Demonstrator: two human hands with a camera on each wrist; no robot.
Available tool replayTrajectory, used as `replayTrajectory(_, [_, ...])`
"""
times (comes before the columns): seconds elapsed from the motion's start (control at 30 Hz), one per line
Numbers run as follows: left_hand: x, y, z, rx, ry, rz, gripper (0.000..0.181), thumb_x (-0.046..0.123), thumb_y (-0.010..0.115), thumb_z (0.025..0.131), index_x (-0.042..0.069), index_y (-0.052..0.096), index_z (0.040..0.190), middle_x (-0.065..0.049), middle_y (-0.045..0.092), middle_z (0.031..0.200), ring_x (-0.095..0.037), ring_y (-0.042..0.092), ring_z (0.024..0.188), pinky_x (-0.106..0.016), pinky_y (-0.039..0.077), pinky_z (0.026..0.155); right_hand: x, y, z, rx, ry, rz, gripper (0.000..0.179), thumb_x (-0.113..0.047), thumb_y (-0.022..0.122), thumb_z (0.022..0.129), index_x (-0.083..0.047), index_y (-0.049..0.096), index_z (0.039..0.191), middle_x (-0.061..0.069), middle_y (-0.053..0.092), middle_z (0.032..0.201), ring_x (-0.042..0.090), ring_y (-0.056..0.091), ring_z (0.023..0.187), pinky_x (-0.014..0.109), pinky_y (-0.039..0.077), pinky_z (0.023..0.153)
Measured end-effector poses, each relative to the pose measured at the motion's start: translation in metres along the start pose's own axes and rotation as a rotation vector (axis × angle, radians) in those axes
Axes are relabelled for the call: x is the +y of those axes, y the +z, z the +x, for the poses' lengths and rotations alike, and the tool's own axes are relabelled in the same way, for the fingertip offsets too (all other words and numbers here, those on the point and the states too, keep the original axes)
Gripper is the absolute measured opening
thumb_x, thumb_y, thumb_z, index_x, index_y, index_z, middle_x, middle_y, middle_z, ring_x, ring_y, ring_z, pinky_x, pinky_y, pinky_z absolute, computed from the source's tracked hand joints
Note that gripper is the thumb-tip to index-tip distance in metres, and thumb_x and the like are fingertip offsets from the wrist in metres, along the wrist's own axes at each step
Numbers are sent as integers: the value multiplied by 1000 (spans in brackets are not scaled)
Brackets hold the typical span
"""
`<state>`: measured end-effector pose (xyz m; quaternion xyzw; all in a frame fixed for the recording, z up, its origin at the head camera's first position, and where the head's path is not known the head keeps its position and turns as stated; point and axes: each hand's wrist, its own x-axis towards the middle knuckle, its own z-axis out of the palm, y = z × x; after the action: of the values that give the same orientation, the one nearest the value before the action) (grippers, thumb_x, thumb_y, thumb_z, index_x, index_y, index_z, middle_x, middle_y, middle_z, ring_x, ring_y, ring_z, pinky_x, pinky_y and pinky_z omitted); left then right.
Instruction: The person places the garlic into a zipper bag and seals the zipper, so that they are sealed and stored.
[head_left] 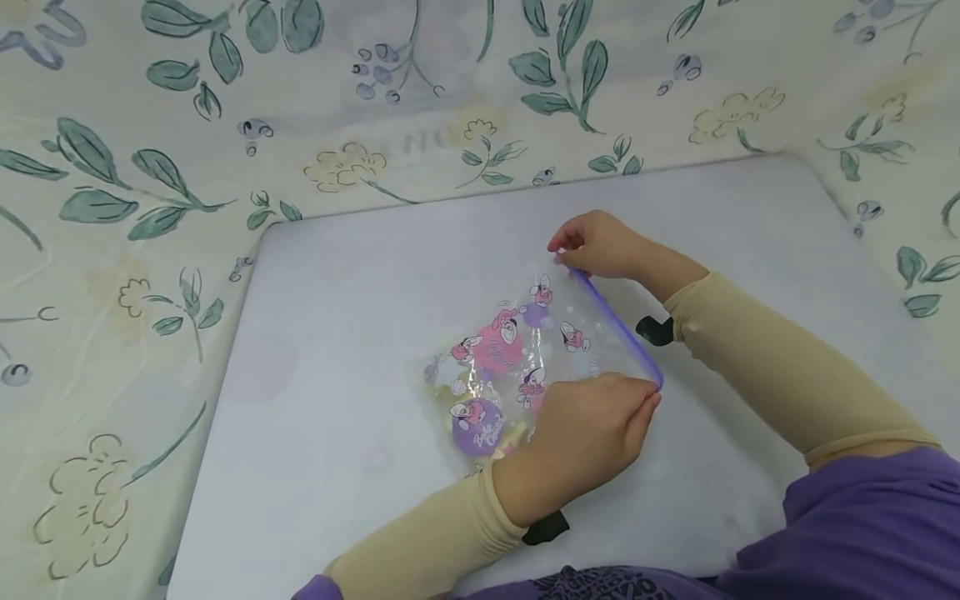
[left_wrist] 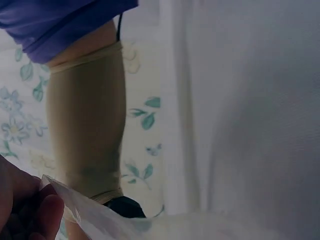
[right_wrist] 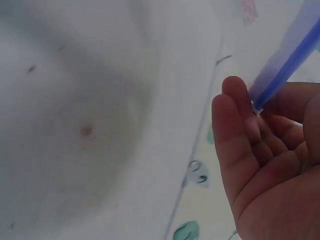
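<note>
A clear zip bag (head_left: 498, 346) with pink and purple cartoon prints lies slanted above the white table, its purple zip strip (head_left: 617, 321) stretched between both hands. My left hand (head_left: 592, 425) pinches the strip's near end and covers part of the bag. At the far end, my right hand (head_left: 603, 243) holds the other corner between thumb and fingers. The right wrist view shows the purple strip (right_wrist: 287, 65) ending in the fingers of that hand (right_wrist: 275, 160). In the left wrist view, the left fingers (left_wrist: 47, 212) grip the clear bag edge (left_wrist: 80, 205). Yellowish shapes show low on the bag; whether they are printed or inside, I cannot tell.
The white tabletop (head_left: 315, 375) spreads around the bag. Floral cloth (head_left: 420, 100) hangs behind the table and at its sides. A dark wrist-worn piece (head_left: 655, 331) sits under the right wrist, and another (head_left: 546, 528) under the left.
</note>
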<state>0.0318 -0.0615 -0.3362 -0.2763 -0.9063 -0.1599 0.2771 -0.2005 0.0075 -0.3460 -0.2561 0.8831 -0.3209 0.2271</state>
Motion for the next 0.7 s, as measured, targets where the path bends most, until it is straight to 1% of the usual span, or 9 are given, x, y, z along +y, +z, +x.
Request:
replayTrajectory(0.07, [3, 11, 0, -22, 7, 23, 18, 27, 51, 94, 22, 68, 91, 13, 69, 81, 1, 65, 71, -19, 48, 50, 10, 2, 0, -2, -21, -65, 24, -17, 63, 89, -10, 67, 111, 6, 58, 87, 19, 55, 80, 28, 50, 69])
replayTrajectory(0.17, [8, 28, -2, -49, 11, 51, 18, 27, 51, 94, 22, 67, 87, 13, 68, 79, 0, 64, 65, -21, 47, 46, 25, 4, -1, -2, -47, -132, 23, -16, 63, 88, -9, 67, 111, 6, 60, 89, 21, 54, 88, 33, 47, 79])
replayTrajectory(0.23, [12, 38, -3, -66, 11, 60, 19, 26, 50, 94, 22, 67, 86, 13, 67, 77, -1, 63, 62, -22, 47, 45, 34, 5, -3, 2, -44, -152, 23, -15, 63, 88, -10, 67, 110, 6, 61, 91, 22, 55, 93, 37, 47, 85])
replayTrajectory(0.3, [16, 49, -4, -69, 17, 76, 20, 26, 50, 94, 23, 65, 82, 13, 65, 73, -2, 61, 58, -22, 45, 43, 41, 6, -6, 16, -34, -166, 23, -14, 63, 87, -10, 67, 109, 7, 63, 95, 23, 56, 97, 40, 46, 89])
replayTrajectory(0.4, [20, 61, -5, -78, 15, 97, 23, 26, 49, 94, 24, 60, 74, 12, 60, 66, -3, 57, 52, -22, 41, 39, 47, 8, -8, 39, -35, -181, 23, -13, 63, 86, -10, 67, 109, 8, 65, 98, 24, 57, 97, 42, 46, 90])
replayTrajectory(0.47, [21, 68, -5, -93, 2, 102, 26, 26, 49, 94, 23, 56, 70, 12, 58, 63, -3, 56, 51, -23, 40, 38, 51, 11, -7, 49, -42, -192, 24, -12, 63, 87, -9, 67, 110, 9, 66, 100, 25, 58, 97, 42, 46, 89])
replayTrajectory(0.57, [22, 75, -6, -134, -22, 118, 27, 27, 49, 94, 24, 55, 68, 12, 58, 62, -4, 57, 51, -24, 40, 38, 54, 15, -6, 51, -39, -197, 24, -11, 61, 87, -9, 66, 111, 11, 66, 105, 25, 59, 100, 42, 46, 91])
replayTrajectory(0.63, [22, 78, -6, -178, -35, 130, 28, 28, 49, 94, 25, 55, 67, 13, 59, 62, -4, 57, 51, -25, 40, 38, 56, 17, -6, 53, -25, -208, 24, -12, 61, 87, -9, 66, 111, 11, 67, 108, 26, 60, 103, 42, 46, 93])
replayTrajectory(0.7, [23, 79, -6, -236, -43, 145, 28, 29, 49, 94, 26, 55, 67, 13, 59, 63, -3, 57, 51, -25, 39, 38, 55, 18, -7, 57, -8, -221, 24, -12, 61, 87, -9, 66, 111, 11, 67, 111, 26, 61, 104, 43, 47, 93])
